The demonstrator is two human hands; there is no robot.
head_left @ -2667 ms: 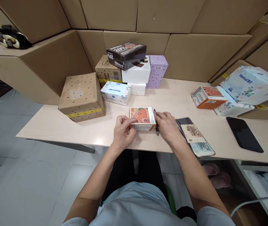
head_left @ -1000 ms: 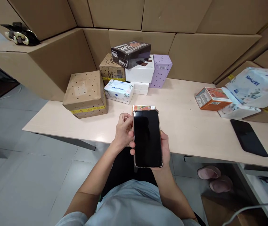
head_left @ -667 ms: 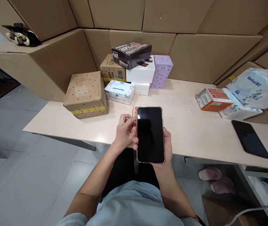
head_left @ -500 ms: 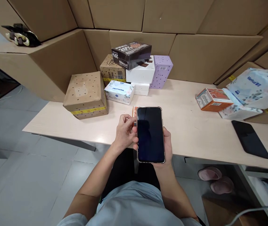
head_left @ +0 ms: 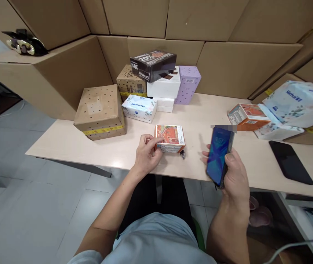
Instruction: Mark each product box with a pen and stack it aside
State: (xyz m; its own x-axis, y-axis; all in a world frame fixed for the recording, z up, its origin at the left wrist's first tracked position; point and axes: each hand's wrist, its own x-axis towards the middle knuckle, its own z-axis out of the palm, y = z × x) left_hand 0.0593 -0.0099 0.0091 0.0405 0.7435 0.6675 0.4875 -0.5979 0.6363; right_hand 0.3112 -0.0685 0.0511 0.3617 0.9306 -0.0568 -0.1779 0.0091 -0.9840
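Note:
My right hand (head_left: 236, 178) grips a smartphone (head_left: 219, 156), held tilted above the table's front edge. Its lit screen shows a blue lock-screen picture with a clock. My left hand (head_left: 147, 154) is closed on the left end of a small orange-and-white box (head_left: 171, 138), its fingertips on the top and the thumb by the front corner. The box lies on the table. A small dark metallic item (head_left: 183, 154), too small to name, sits by its front right corner.
A second black phone (head_left: 291, 162) lies at the right, below another orange box (head_left: 249, 116) and tissue packs (head_left: 301, 102). At the back left stand a dotted carton (head_left: 99, 110), a tissue pack (head_left: 139, 108), a dark box (head_left: 154, 65) and a purple box (head_left: 188, 84). Cardboard walls enclose the table.
My right hand has moved right with the phone, whose dark screen is now lit. The orange box and small metallic item have come into view. My left hand has barely moved.

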